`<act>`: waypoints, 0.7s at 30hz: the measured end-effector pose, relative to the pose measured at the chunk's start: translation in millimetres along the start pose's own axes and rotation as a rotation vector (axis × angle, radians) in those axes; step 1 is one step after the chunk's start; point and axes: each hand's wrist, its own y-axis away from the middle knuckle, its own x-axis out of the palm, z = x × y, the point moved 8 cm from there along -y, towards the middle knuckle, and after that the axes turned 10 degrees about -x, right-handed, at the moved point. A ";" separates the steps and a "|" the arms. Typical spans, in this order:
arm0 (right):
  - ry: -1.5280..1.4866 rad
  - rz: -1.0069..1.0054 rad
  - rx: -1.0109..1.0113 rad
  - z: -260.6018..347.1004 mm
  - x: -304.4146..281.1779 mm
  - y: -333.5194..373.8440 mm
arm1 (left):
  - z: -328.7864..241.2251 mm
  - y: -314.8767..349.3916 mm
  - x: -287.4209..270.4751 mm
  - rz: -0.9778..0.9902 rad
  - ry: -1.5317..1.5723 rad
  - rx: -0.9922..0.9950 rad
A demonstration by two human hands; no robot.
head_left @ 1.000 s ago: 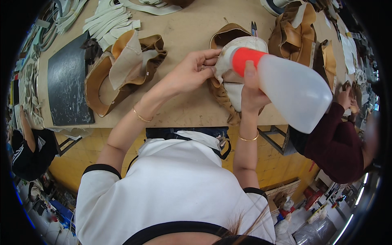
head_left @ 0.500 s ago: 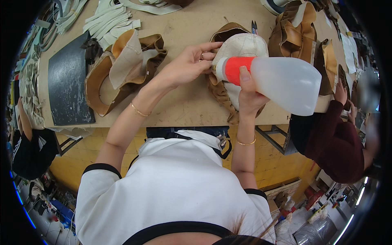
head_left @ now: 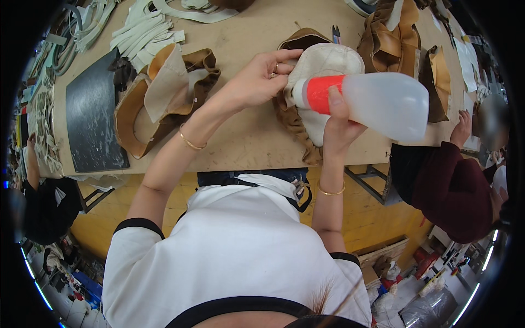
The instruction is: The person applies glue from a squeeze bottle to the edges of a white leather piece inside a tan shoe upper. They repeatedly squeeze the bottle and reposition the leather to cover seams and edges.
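Observation:
My right hand point(head_left: 340, 123) is wrapped round a translucent white squeeze bottle point(head_left: 391, 104) with a red band, tilted on its side. Its nozzle end points left, over a brown leather boot upper point(head_left: 289, 117) with a cream lining point(head_left: 331, 59). My left hand point(head_left: 265, 76) pinches the upper's left edge, close to the nozzle; the fingertips are partly hidden behind the edge. The bottle's tip and any glue or liquid at it are too small to make out.
Another leather upper point(head_left: 131, 120) lies left, beside a black board point(head_left: 93, 117). More brown uppers point(head_left: 389, 41) stand at right, near two pens point(head_left: 336, 35). White strips point(head_left: 145, 35) are piled at the back left. A co-worker in a maroon sleeve point(head_left: 451, 191) works at right.
The bottle and my right hand have shifted slightly right, and the bottle lies a little more level. My left hand stays at the upper's edge. The co-worker's hand at right has moved.

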 end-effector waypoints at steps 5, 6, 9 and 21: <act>0.060 0.144 0.022 3.1 -2.3 2.0 | -1.6 -1.7 -4.6 -0.060 -0.038 0.002; 0.018 0.092 0.053 0.6 -7.7 2.3 | -3.3 -0.2 -6.2 -0.084 -0.093 0.018; -0.065 -0.062 0.133 -9.0 -23.7 3.4 | -9.9 11.7 -11.5 -0.185 -0.272 0.097; -0.139 -0.127 0.206 -18.6 -38.8 3.7 | -10.2 44.6 0.2 -0.342 -0.995 0.229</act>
